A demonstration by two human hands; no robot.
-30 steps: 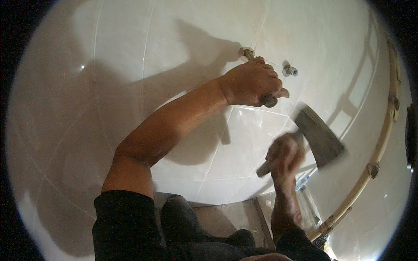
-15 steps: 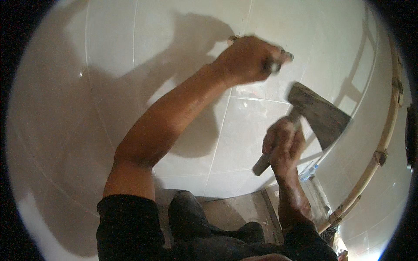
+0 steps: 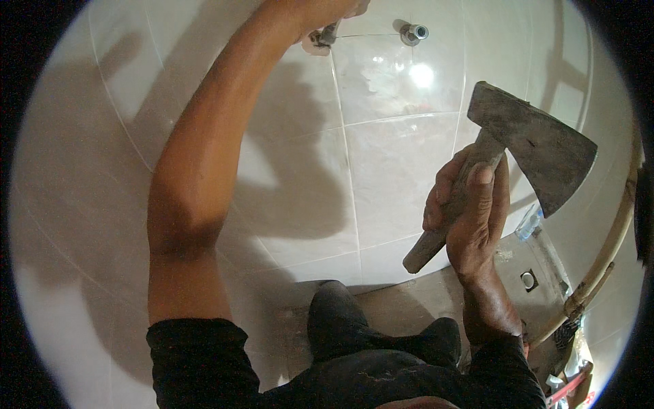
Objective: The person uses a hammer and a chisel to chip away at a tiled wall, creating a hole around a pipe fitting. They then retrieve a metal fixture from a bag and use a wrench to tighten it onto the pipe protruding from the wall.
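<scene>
My right hand [image 3: 477, 204] is wrapped round the short wooden handle of a hatchet [image 3: 535, 140]. The broad, dark, worn blade points up and to the right, in front of the tiled wall. My left arm reaches up to the top edge, where my left hand [image 3: 330, 9] is partly cut off. Below its fingers shows a short grey metal rod [image 3: 330, 33], chisel-like, its lower end at a rough broken hole [image 3: 316, 43] in the tile. How the fingers close on the rod is mostly out of view.
A chrome pipe fitting [image 3: 413, 33] juts from the wall right of the hole. On the right a bamboo pole [image 3: 613, 242] slants upward. Below lie a floor drain [image 3: 528, 280], a clear plastic bottle [image 3: 529, 225] and assorted items [image 3: 575, 371] at the lower right.
My left hand has moved up and left, bringing the rod to the hole. The hatchet in my right hand has shifted right and slightly up. The view has shifted, showing the chrome fitting.
</scene>
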